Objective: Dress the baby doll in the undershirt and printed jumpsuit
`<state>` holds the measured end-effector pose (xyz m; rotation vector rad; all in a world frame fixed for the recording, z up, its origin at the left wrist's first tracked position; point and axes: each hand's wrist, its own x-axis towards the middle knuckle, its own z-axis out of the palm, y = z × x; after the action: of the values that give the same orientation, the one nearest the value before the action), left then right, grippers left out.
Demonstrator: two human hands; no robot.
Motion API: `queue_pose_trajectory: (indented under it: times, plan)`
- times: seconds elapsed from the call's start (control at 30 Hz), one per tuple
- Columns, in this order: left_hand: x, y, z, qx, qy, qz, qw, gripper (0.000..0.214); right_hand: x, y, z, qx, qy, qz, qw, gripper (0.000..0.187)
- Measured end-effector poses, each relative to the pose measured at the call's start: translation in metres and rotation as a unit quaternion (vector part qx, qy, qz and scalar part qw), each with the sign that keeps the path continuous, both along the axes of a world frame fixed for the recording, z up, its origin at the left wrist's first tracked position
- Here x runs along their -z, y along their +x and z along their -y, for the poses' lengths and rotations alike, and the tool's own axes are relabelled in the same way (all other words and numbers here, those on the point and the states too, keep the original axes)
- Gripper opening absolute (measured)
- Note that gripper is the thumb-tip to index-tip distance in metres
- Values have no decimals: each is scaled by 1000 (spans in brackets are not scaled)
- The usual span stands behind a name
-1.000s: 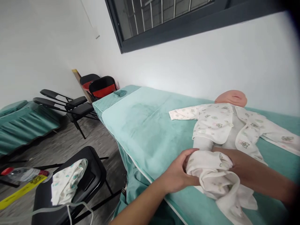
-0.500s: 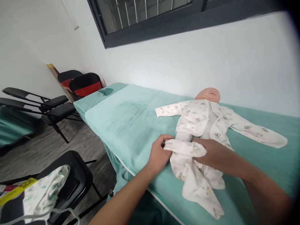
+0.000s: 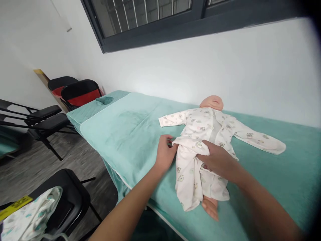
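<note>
Baby doll point(image 3: 212, 102) lies face-up on the green bed point(image 3: 130, 130), in a printed top. White pants point(image 3: 190, 167) cover its legs, one foot showing below. Left hand point(image 3: 165, 152) pinches the waistband; right hand point(image 3: 217, 160) grips the pants at the hip.

A baby doll point(image 3: 212, 102) lies on its back on the bed, head toward 12 o'clock. It wears a white printed top point(image 3: 200, 125), with 1 sleeve spread toward 9 o'clock and the other toward 3 o'clock. White printed trousers point(image 3: 188, 174) cover its legs up to the waist, and 1 bare foot point(image 3: 210, 207) pokes out at 6 o'clock.
</note>
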<state>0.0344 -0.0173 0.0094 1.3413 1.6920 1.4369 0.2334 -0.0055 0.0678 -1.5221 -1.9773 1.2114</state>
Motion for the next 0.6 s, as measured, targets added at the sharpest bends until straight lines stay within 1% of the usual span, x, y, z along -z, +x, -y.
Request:
queue_pose_trajectory:
  times: [0.03,0.07,0.17,0.2,0.23,0.27,0.33,0.47,0.53,0.6]
  plan:
    - [-1,-3,12,-2,-2,-7,1000,19,-1,0,0,4,-1,-2,1000,5]
    - [-3,-5,23,15,-3,-25,1000,17,-2,0,1,9,0,-1,1000,4]
    - [-8,-8,50,134,-23,-118,984,31,-4,0,1,21,4,5,1000,3]
    - [-9,-9,55,160,-31,-147,976,33,-4,-1,2,22,6,4,1000,4]
    - [-10,-9,57,171,-36,-171,970,33,-4,-1,2,22,8,0,1000,4]
    - [-10,-9,55,169,-41,-189,966,34,-5,-1,2,20,10,-6,1000,5]
    - [-9,-9,44,150,-40,-213,965,34,-5,-1,2,12,14,-18,1000,7]
    - [-6,-13,10,78,-30,-236,968,29,-6,-1,5,-7,27,-36,999,14]
    - [-6,-14,-1,74,-30,-222,972,27,-6,0,6,-8,30,-36,999,17]
    - [-9,-15,-6,84,-26,-163,983,26,-7,1,7,-7,23,-33,999,20]
